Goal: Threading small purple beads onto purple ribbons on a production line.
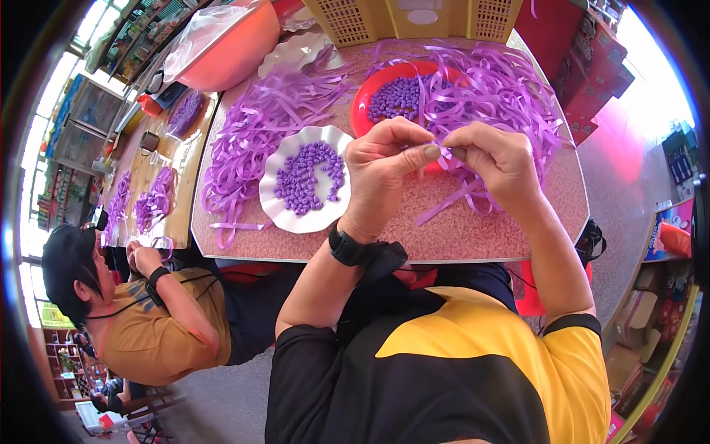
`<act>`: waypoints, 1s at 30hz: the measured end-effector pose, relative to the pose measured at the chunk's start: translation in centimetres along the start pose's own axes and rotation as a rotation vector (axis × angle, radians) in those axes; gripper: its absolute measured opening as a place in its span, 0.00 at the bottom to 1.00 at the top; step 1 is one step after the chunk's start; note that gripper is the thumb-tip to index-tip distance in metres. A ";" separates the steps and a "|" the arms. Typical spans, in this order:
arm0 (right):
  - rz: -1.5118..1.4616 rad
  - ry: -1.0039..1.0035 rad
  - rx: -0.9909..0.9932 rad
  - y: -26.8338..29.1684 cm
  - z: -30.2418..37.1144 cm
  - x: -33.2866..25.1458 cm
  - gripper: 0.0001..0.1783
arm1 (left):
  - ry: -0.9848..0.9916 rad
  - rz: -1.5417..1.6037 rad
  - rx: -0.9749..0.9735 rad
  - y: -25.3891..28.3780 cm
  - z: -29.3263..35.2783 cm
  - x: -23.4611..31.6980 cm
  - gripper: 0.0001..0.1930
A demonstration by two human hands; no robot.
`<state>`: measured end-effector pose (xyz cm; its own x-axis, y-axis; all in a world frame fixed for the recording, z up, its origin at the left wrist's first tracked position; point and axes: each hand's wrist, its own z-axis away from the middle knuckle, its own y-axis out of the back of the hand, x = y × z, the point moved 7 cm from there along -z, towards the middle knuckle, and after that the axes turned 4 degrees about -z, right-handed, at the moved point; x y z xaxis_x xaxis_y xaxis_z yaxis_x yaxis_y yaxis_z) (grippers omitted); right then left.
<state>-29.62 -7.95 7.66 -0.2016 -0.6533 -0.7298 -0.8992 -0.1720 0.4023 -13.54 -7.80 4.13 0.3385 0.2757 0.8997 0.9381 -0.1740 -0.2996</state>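
Above the front of the table, my left hand [381,166] and my right hand [500,161] meet fingertip to fingertip. Both pinch a thin purple ribbon [444,154] between thumb and forefinger; whether a bead is on it is too small to tell. Just beyond my fingers stands a red plate [362,103] with purple beads [399,97], partly covered by a heap of purple ribbons [510,89]. Left of my left wrist is a white scalloped dish [272,194] holding more purple beads [303,177].
A second ribbon heap [259,118] lies at the left of the table [355,240]. Behind are a pink basin [229,52] and a yellow crate [414,26]. At the left, a co-worker [159,318] sits by another table with ribbons and a bead bag [185,112].
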 end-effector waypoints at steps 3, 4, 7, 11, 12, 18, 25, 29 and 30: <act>-0.079 -0.040 -0.034 -0.1 0.0 0.2 0.08 | -0.024 -0.012 -0.021 0.1 0.0 0.1 0.05; -0.140 -0.084 -0.039 -0.1 0.0 0.5 0.08 | -0.054 -0.056 -0.025 0.0 0.1 0.3 0.05; -0.090 -0.083 -0.041 -0.2 -0.1 0.8 0.08 | -0.088 -0.097 -0.031 0.0 0.1 0.5 0.06; -0.148 -0.068 -0.042 -0.1 0.0 0.5 0.09 | -0.072 -0.050 -0.030 0.0 0.0 0.7 0.06; -0.194 -0.111 -0.036 -0.2 0.0 0.7 0.09 | -0.072 -0.049 -0.029 0.0 0.1 0.7 0.06; -0.225 -0.148 -0.024 -0.4 0.1 1.2 0.08 | -0.088 -0.033 -0.028 0.0 0.2 0.6 0.08; -0.276 -0.211 -0.012 -0.5 0.2 1.6 0.07 | -0.119 -0.079 -0.023 -0.3 0.4 1.1 0.08; -0.310 -0.196 -0.011 -0.5 0.2 1.5 0.06 | -0.111 -0.082 -0.024 -0.4 0.4 1.4 0.07; -0.348 -0.217 -0.007 -0.6 0.3 1.8 0.07 | -0.112 -0.081 -0.025 -0.3 0.5 1.4 0.07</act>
<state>-29.51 -8.80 5.97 0.0360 -0.3847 -0.9224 -0.9257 -0.3606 0.1142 -13.35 -6.89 5.32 0.2688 0.3931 0.8793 0.9611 -0.1700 -0.2178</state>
